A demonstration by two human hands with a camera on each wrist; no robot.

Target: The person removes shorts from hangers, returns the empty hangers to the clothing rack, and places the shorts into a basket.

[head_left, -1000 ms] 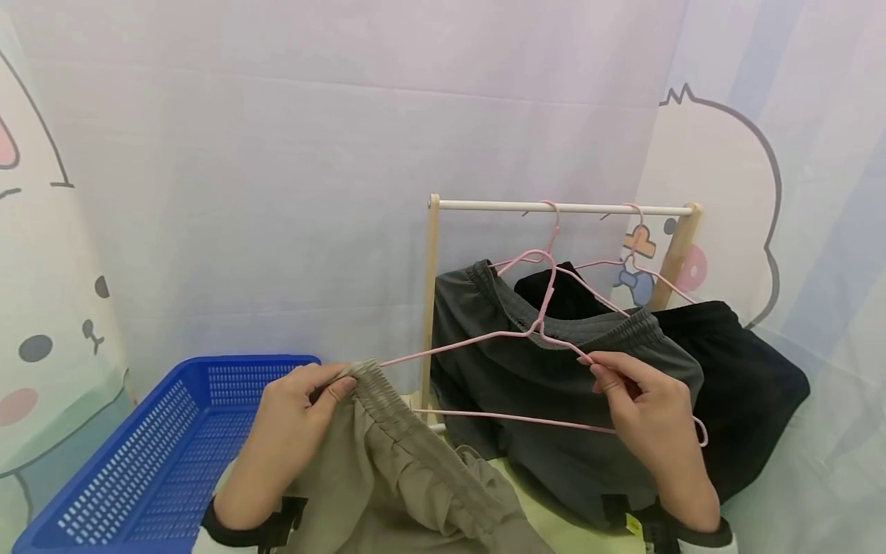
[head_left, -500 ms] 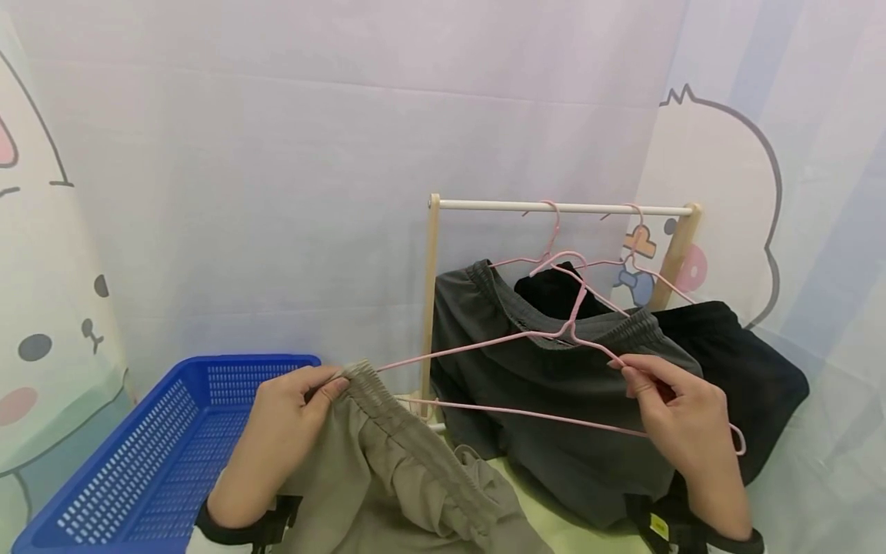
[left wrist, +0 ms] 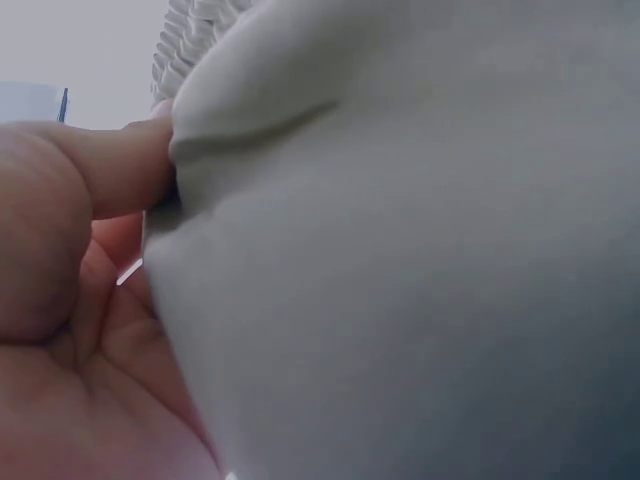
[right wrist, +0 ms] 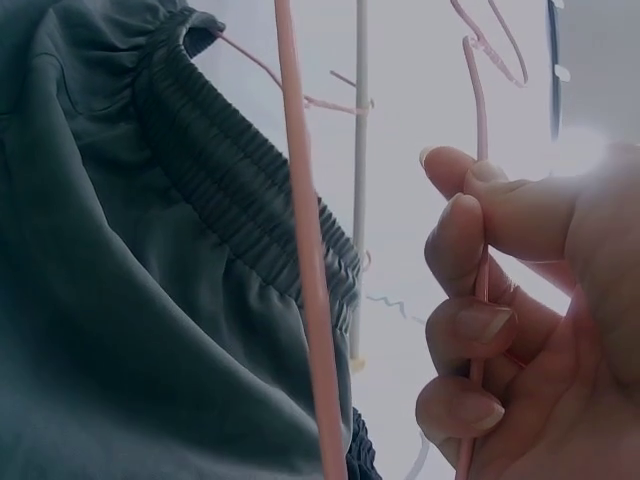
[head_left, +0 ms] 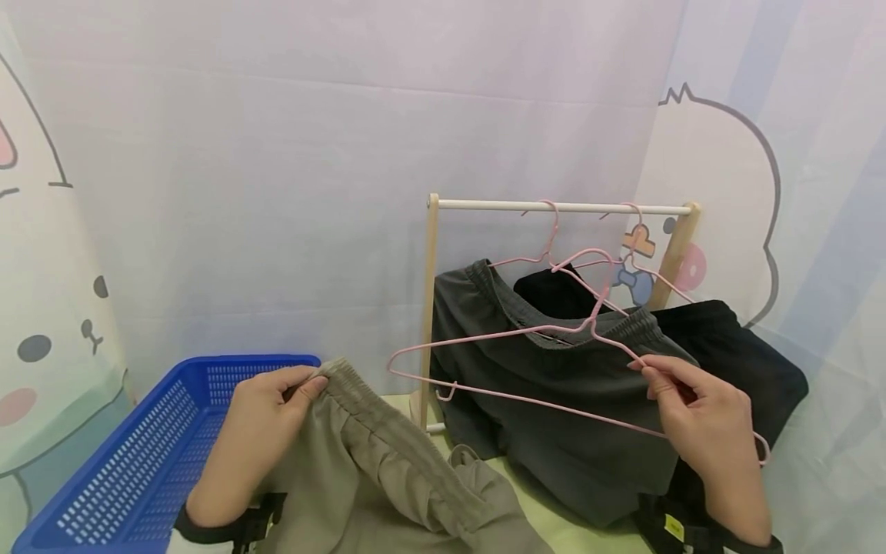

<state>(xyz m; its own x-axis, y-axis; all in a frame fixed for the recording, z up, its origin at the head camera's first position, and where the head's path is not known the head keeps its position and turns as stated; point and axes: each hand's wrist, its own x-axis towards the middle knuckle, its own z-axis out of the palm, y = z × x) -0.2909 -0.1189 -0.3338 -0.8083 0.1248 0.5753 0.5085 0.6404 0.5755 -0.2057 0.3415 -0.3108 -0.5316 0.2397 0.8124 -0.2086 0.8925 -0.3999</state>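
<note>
My left hand [head_left: 270, 415] pinches one end of the elastic waistband of a khaki pair of pants [head_left: 408, 469]; their lower part runs out of the head view. In the left wrist view the cloth [left wrist: 400, 280] fills most of the picture, caught between thumb and fingers. A pink clothes hanger [head_left: 526, 400] is gripped by its right shoulder in my right hand [head_left: 706, 415]. Its left end hangs in the air, apart from the khaki waistband. Fingers [right wrist: 465, 325] curl round the pink wire in the right wrist view.
Behind the hanger stands a small rack with a white rail [head_left: 498, 205] and wooden posts. Dark grey shorts [head_left: 554, 400] and a black garment [head_left: 747, 377] hang there on pink hangers. A blue plastic basket [head_left: 173, 431] is at the left. Printed curtains [head_left: 277, 192] surround everything.
The hanger has moved right with my right hand, and its left end has come out of the khaki waistband. My left hand has shifted slightly left with the waistband.
</note>
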